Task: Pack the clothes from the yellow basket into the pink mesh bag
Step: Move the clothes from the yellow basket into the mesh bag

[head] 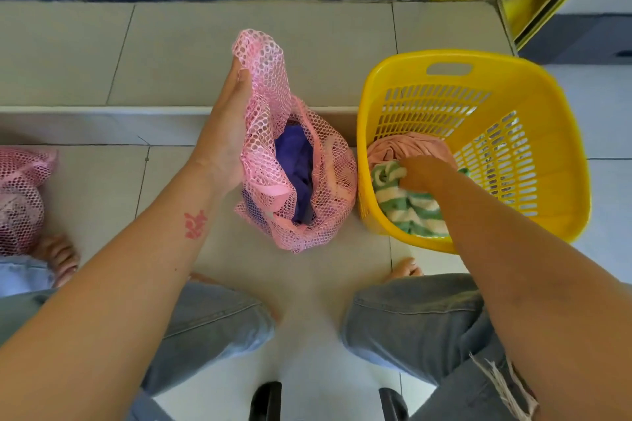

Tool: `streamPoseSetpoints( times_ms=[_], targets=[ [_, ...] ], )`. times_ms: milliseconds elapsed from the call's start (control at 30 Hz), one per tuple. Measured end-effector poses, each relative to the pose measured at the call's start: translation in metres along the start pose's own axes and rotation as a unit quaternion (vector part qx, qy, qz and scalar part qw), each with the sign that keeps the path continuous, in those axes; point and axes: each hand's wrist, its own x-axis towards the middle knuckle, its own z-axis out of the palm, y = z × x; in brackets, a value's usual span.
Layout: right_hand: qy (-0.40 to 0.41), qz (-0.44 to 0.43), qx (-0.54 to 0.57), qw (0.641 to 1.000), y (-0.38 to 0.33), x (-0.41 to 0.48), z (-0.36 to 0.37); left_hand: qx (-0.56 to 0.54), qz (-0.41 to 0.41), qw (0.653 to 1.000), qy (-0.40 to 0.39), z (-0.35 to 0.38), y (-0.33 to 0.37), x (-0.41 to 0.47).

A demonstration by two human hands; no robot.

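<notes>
The pink mesh bag (301, 181) stands on the floor in the middle, its mouth open, with purple cloth (295, 161) inside. My left hand (229, 133) grips the bag's raised rim at its left side. To the right is the yellow basket (410, 79), holding a green and cream striped garment (410, 208) and a pink garment (410, 145) behind it. My right hand (424, 174) is inside the basket, fingers curled on the striped garment.
A second filled pink mesh bag (20, 191) lies at the far left beside another person's bare foot (58, 256). A low tiled step (102, 109) runs behind the bag. My knees and feet are below; blue and yellow walls stand beyond.
</notes>
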Motion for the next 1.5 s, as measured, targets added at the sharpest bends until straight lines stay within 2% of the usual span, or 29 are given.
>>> streamPoseSetpoints(
  times_ms=[67,133,267,400,533,667,733,800,1033,1167,1233,1300,1400,1500],
  targets=[
    [0.083,-0.002,0.084,0.993,0.0,-0.014,-0.016,-0.003,0.006,1.0,0.005,-0.004,0.002,-0.006],
    [0.154,0.01,0.187,0.97,-0.004,-0.034,-0.03,-0.004,0.01,1.0,0.006,-0.007,0.004,-0.012],
    [0.264,0.012,0.338,0.903,-0.023,-0.084,-0.058,-0.001,0.016,1.0,-0.003,-0.017,0.009,-0.029],
    [0.36,-0.028,0.431,0.827,-0.046,-0.137,-0.094,0.022,0.016,1.0,0.004,-0.03,0.015,-0.045],
    [0.442,-0.146,0.485,0.74,-0.073,-0.187,-0.127,0.036,0.019,0.999,-0.001,-0.036,0.022,-0.055],
    [0.457,-0.243,0.488,0.703,-0.114,-0.22,-0.149,0.028,0.034,0.999,-0.021,-0.038,0.026,-0.06],
    [0.452,-0.264,0.473,0.709,-0.141,-0.219,-0.148,0.01,0.036,0.999,-0.02,-0.039,0.028,-0.06],
    [0.422,-0.268,0.459,0.734,-0.168,-0.207,-0.133,0.004,0.041,0.999,-0.03,-0.042,0.028,-0.058],
    [0.269,-0.181,0.364,0.873,-0.231,-0.129,-0.026,0.002,0.033,0.999,-0.032,-0.05,0.029,-0.054],
    [0.115,-0.195,0.203,0.953,-0.233,-0.093,0.013,0.046,0.023,0.998,-0.049,-0.058,0.025,-0.047],
    [0.109,-0.215,0.131,0.962,-0.23,-0.089,0.012,0.063,0.023,0.997,-0.049,-0.059,0.024,-0.045],
    [0.142,-0.228,0.11,0.957,-0.229,-0.095,0.001,0.066,0.023,0.997,-0.039,-0.059,0.025,-0.044],
    [0.233,-0.205,0.14,0.94,-0.22,-0.113,-0.023,0.055,0.025,0.997,-0.038,-0.057,0.026,-0.042],
    [0.378,-0.193,0.148,0.893,-0.202,-0.12,-0.039,0.057,0.026,0.998,-0.029,-0.055,0.027,-0.044]
  ],
)
